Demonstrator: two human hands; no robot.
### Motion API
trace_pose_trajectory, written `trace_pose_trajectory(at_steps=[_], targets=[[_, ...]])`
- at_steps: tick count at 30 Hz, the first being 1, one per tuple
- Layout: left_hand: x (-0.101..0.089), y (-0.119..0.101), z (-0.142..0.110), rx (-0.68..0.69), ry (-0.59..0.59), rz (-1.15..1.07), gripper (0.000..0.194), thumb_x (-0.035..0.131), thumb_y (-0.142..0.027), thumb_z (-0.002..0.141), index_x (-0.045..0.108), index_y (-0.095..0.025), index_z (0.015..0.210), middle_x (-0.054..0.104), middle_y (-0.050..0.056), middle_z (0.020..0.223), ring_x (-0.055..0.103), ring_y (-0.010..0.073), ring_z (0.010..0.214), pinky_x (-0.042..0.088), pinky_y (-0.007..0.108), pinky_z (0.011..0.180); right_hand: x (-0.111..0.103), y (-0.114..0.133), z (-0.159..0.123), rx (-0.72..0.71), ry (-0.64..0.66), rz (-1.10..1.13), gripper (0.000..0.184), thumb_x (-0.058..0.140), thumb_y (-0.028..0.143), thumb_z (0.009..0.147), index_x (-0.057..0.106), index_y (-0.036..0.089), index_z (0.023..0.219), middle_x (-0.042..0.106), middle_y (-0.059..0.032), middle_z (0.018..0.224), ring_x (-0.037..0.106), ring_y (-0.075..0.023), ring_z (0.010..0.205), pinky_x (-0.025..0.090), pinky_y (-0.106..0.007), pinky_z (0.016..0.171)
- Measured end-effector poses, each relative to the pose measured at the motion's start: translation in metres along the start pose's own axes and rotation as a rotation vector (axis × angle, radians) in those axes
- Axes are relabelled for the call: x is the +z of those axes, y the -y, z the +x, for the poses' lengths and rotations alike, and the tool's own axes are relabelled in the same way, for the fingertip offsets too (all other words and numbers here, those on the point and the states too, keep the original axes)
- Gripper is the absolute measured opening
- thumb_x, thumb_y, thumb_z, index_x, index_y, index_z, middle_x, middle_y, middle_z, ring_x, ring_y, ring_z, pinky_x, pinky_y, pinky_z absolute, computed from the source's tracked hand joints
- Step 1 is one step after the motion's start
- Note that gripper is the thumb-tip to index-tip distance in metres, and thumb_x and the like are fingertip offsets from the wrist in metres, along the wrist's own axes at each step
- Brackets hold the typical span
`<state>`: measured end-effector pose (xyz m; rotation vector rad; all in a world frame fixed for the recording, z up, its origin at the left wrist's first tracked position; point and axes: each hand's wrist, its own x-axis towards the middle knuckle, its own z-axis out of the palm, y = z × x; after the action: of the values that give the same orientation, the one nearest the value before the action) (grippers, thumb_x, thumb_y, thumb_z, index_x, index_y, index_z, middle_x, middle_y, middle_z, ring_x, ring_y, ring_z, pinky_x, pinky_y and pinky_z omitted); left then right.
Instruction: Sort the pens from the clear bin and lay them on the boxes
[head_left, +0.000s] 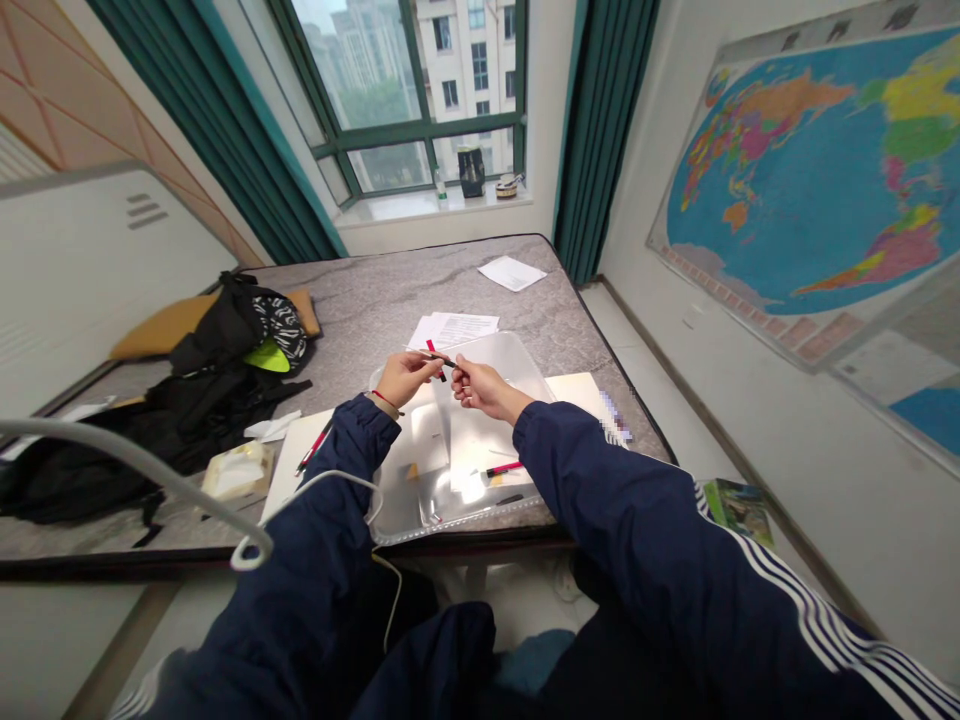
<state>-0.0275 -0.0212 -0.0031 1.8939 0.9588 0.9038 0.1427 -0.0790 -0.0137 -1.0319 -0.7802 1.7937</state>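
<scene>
Both my hands are raised over a clear plastic tray (525, 362) on the grey table (375, 300). My left hand (403, 378) pinches a thin pen with a red part (436, 357). My right hand (480, 386) is closed on the dark end of the same pen (450, 362); the two hands almost touch. Inside the tray lie a red pen (502, 468), a dark pen (511, 498) and white cards (429, 440). Another red pen (315, 447) rests on a white board left of the tray.
A black bag with clothes (225, 370) and a tissue pack (236, 470) sit at the left. Papers (454, 328) lie behind the tray, another sheet (512, 272) farther back. A white cable (135, 465) crosses the foreground. A world map (810, 170) hangs on the right wall.
</scene>
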Motion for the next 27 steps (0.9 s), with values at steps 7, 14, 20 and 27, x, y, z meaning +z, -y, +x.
trace_pose_trajectory(at_steps=[7,14,20,27], targets=[[0.0019,-0.0004,-0.0003,-0.001,0.009,-0.014,0.052,0.07,-0.055,0.074,0.075,-0.01,0.099,0.072,0.01,0.078,0.064,0.0164,0.066,0.049,0.025,0.057,0.0004,0.0016,-0.0005,-0.039,-0.009,-0.001,0.045,0.047,0.054,0.095,0.052,0.017,0.07,0.046,0.0024,0.054,0.038,-0.0086,0.046,0.029,-0.021,0.046],[0.0022,-0.0015,0.0006,0.0,-0.007,-0.016,0.049,0.069,-0.056,0.074,0.075,-0.01,0.09,0.072,0.01,0.078,0.064,0.0173,0.066,0.048,0.026,0.056,0.0005,0.0001,-0.0007,-0.083,-0.005,0.015,0.041,0.049,0.05,0.096,0.05,0.018,0.069,0.043,0.0042,0.053,0.037,-0.008,0.045,0.028,-0.021,0.046],[0.0019,-0.0015,0.0009,-0.014,-0.027,-0.055,0.051,0.071,-0.059,0.071,0.073,-0.011,0.088,0.071,0.009,0.077,0.065,0.0174,0.067,0.05,0.026,0.057,-0.0016,-0.0029,-0.0003,-0.157,0.017,0.012,0.031,0.057,0.046,0.092,0.06,0.017,0.082,0.049,0.0036,0.058,0.046,-0.0088,0.051,0.038,-0.02,0.051],[0.0029,0.0054,0.003,-0.041,-0.064,-0.101,0.053,0.07,-0.061,0.07,0.07,-0.011,0.086,0.069,0.009,0.081,0.062,0.0146,0.064,0.05,0.025,0.055,-0.0057,-0.0054,0.0025,-0.17,0.047,0.03,0.028,0.063,0.043,0.089,0.065,0.015,0.092,0.059,-0.0003,0.066,0.057,-0.0107,0.06,0.048,-0.022,0.058]])
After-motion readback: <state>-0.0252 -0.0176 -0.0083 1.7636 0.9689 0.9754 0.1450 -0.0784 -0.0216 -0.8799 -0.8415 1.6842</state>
